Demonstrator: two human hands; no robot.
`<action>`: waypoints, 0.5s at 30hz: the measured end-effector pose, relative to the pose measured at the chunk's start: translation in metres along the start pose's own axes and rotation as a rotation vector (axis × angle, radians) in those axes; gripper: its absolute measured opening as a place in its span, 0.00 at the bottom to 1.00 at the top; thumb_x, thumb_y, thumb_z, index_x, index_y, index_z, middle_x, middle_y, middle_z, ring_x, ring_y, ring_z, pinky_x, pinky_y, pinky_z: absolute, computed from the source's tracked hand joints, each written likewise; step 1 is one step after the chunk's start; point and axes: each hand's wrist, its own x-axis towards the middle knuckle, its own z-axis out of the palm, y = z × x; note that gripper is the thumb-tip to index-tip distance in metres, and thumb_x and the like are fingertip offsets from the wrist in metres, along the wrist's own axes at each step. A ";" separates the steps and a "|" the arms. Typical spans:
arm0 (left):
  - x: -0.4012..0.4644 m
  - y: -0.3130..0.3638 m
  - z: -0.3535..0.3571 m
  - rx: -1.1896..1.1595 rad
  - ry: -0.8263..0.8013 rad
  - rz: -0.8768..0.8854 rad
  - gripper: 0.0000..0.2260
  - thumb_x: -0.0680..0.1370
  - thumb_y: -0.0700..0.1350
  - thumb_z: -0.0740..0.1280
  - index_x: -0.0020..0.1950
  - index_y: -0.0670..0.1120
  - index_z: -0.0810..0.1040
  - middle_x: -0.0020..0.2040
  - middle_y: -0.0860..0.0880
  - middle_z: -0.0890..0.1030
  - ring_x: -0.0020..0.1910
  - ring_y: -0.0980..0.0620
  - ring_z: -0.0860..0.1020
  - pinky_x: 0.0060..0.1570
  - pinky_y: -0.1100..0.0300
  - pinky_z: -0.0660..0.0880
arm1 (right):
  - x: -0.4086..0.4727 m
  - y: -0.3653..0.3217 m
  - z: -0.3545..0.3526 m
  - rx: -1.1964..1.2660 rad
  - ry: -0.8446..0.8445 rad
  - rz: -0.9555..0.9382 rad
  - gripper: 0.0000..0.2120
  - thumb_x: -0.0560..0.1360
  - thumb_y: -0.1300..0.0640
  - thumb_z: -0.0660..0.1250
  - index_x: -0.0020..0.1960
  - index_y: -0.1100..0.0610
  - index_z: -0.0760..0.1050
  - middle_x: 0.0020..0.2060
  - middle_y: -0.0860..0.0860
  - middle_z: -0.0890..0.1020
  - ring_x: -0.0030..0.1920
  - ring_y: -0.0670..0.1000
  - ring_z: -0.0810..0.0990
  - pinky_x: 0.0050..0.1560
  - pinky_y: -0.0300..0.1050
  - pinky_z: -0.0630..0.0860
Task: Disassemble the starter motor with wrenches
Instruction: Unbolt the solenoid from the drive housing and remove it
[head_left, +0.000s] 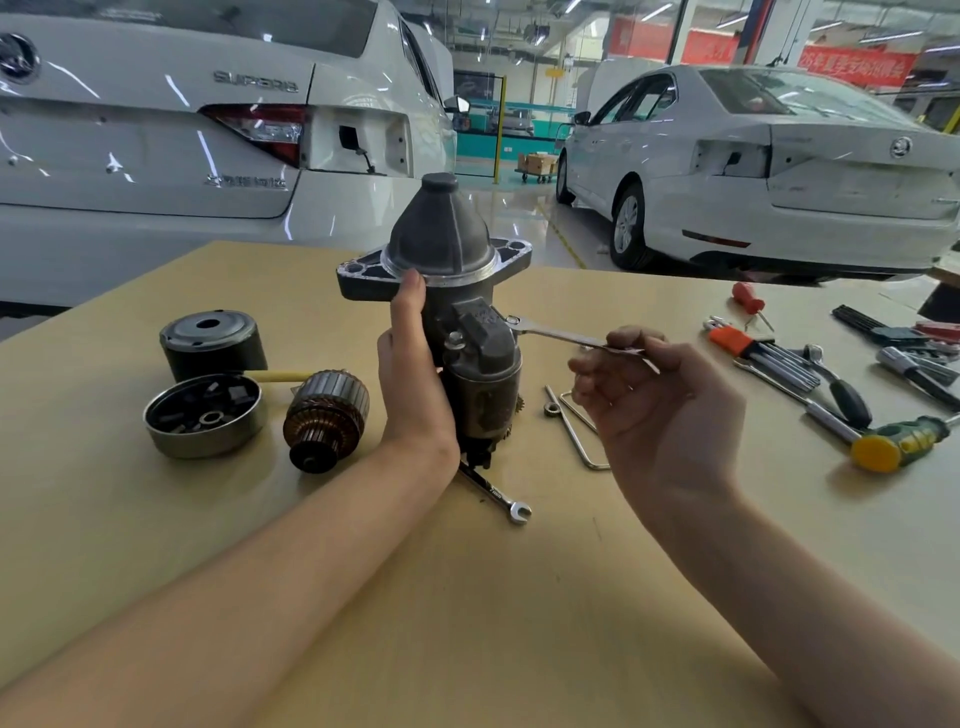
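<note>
The grey starter motor (457, 291) stands upright on the tan table (467, 597), nose cone up. My left hand (410, 369) grips its body from the left side. My right hand (649, 400) pinches the handle end of a silver wrench (561, 335), whose ring end sits on a fastener on the motor's right side. A second combination wrench (498, 493) lies flat on the table under the motor's base. Left of the motor lie removed parts: a black cylindrical housing (213, 343), a round end cap (202, 415) and the copper armature (324, 415).
Two long through bolts (571, 426) lie right of the motor. At the table's right side are a hex key set (763, 353), screwdrivers (904, 441) and other tools. Two white cars stand behind the table on the workshop floor.
</note>
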 end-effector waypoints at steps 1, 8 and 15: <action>0.000 0.000 0.000 0.009 -0.004 0.009 0.47 0.60 0.69 0.67 0.68 0.36 0.72 0.63 0.35 0.77 0.62 0.35 0.76 0.66 0.35 0.69 | 0.000 0.000 -0.001 -0.007 0.004 -0.001 0.14 0.68 0.60 0.57 0.31 0.57 0.79 0.28 0.58 0.81 0.32 0.55 0.80 0.33 0.39 0.76; 0.001 0.000 -0.002 0.052 -0.067 0.026 0.39 0.69 0.66 0.62 0.64 0.34 0.74 0.50 0.40 0.80 0.50 0.42 0.77 0.61 0.41 0.72 | 0.005 -0.003 -0.005 -0.126 -0.018 -0.046 0.11 0.81 0.60 0.54 0.44 0.60 0.72 0.32 0.58 0.82 0.31 0.52 0.78 0.32 0.40 0.75; 0.000 -0.004 -0.004 0.123 -0.193 0.012 0.34 0.70 0.66 0.60 0.59 0.38 0.78 0.40 0.47 0.82 0.37 0.49 0.80 0.41 0.56 0.78 | 0.023 -0.012 0.006 -0.323 -0.024 0.057 0.11 0.82 0.57 0.56 0.47 0.61 0.73 0.29 0.55 0.80 0.27 0.50 0.75 0.29 0.40 0.74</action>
